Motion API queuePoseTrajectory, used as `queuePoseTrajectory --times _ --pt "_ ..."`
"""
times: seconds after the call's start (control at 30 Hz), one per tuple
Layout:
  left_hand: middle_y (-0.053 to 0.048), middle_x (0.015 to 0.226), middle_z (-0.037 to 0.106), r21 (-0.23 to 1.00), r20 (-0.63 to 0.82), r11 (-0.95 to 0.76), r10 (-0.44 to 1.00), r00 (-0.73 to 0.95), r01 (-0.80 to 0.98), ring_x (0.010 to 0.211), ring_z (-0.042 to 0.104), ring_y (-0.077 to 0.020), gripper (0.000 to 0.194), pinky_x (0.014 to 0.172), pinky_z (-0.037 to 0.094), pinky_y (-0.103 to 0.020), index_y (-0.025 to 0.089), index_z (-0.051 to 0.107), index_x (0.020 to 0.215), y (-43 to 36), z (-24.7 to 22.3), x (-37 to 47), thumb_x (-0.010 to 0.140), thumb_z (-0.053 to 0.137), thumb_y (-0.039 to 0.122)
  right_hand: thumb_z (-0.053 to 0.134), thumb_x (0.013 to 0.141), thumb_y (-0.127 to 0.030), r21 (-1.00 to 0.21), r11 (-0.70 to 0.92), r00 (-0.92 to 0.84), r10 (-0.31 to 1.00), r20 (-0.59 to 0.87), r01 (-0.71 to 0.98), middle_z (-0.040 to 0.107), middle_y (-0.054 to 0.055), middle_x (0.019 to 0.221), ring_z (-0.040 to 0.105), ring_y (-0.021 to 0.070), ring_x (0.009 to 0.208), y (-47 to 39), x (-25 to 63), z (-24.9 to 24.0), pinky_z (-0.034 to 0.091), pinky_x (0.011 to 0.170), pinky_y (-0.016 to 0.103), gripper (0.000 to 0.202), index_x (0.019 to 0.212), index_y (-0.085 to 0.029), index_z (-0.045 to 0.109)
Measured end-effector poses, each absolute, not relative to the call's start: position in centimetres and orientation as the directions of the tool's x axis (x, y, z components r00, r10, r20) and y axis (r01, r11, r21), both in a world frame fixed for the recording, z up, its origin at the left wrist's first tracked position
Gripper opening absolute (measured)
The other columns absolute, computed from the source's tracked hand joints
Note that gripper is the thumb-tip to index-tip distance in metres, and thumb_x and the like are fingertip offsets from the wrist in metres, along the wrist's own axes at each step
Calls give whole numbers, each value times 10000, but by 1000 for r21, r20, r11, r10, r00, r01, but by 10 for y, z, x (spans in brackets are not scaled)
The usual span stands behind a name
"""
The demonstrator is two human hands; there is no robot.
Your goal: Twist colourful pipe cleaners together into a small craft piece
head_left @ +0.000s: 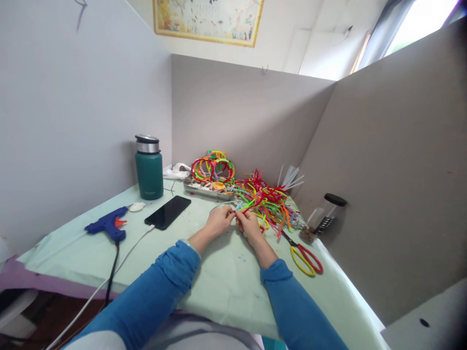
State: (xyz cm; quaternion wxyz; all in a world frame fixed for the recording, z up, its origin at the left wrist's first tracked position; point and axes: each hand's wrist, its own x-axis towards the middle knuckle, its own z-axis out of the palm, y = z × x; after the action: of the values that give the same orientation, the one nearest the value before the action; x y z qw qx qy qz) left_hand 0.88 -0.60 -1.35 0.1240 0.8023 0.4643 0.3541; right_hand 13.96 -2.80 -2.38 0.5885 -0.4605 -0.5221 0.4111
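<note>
Left hand (220, 219): Closed in a fingertip pinch, apparently on one end of a red strip (245, 210), above the middle of the bench (233, 287).
Right hand (250, 227): Pinched shut too, apparently on the same strip; nearly touched the left fingertips. Exact hold on the end too small to tell.
Rings (228, 167): Stood in a many-coloured cluster on the metal tray (207, 193), near the far edge.
Loose fuzzy strips (268, 197): Lay heaped right of the tray, toward the far right corner.
Scissors (302, 260): Lay by the right edge, handles nearward, not in hand.
Glue gun (109, 224): Lay on its side near the left edge.
Phone (168, 212): Lay face up between glue gun and tray.
Bottle (149, 175): Stood upright near the far left corner.
Progress: Judged partway: several rings looked formed; the strip in hand seemed unfinished, with plenty left loose in the heap.
</note>
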Motion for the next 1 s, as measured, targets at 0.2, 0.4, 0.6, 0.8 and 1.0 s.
queuePoseTrajectory --times 0.2,0.4,0.6,0.8,1.0 --pt "-30 729 642 539 432 -524 844 318 659 670 533 -135 230 605 335 -225 178 649 811 -6 -13 10 833 465 313 612 676 -472 -970 242 119 963 242 18 449 -54 452 331 66 362 -29 140 -24 215 363 210 309 635 -178 522" --pt "-22 709 632 529 455 -544 830 323 652 644 521 -129 231 581 317 -222 180 643 796 -6 -13 9 837 460 314 602 680 -458 -971 238 122 964 238 13 449 -53 453 326 66 364 -30 139 -21 213 366 212 295 633 -177 524" --pt "-25 718 639 549 452 -532 838 306 645 654 524 -127 247 591 323 -220 172 650 802 -8 -11 9 845 452 314 607 689 -482 -969 248 114 962 248 19 451 -52 455 325 67 362 -29 139 -23 211 365 216 322 623 -179 522" --pt "-14 708 639 581 473 -541 832 289 608 638 520 -120 250 588 323 -216 180 652 811 -7 -13 9 847 448 320 602 707 -487 -964 266 109 958 266 17 456 -52 473 330 65 363 -28 140 -25 211 363 214 323 647 -177 536" --pt "-13 690 634 606 461 -520 846 266 602 622 524 -122 237 583 329 -218 177 646 859 -5 -15 10 837 460 322 608 705 -478 -961 277 109 955 276 6 448 -51 472 328 63 372 -29 139 -24 212 372 210 322 635 -174 531"
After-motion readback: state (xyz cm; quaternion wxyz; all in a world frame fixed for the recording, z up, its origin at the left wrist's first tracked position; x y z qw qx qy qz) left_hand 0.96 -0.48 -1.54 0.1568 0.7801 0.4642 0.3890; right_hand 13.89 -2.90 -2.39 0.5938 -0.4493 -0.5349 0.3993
